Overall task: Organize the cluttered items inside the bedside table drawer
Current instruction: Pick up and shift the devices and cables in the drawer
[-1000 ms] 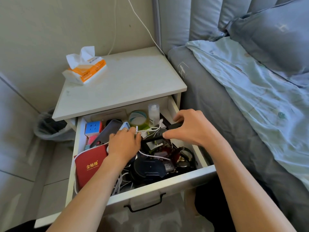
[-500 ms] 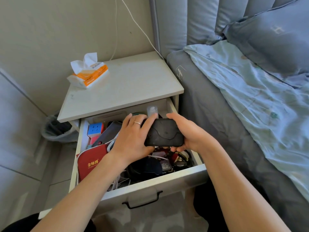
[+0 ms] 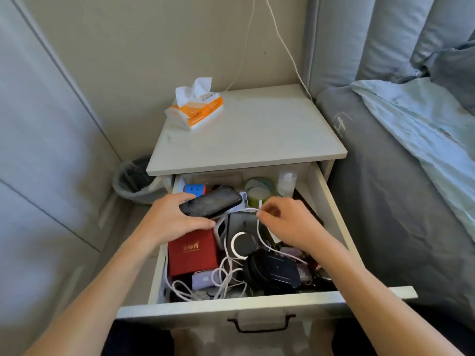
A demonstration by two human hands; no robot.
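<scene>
Head view: left hand (image 3: 171,222) is gripping black case (image 3: 210,206), right hand (image 3: 285,223) is pinching white cable (image 3: 262,235). Should lift slowly w/o snagging the tangle in drawer (image 3: 331,217).

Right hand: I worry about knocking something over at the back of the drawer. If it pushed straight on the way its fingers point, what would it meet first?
Probably the roll of green tape, just beyond the right hand, which pinches a white cable. Depth is unclear.
</scene>
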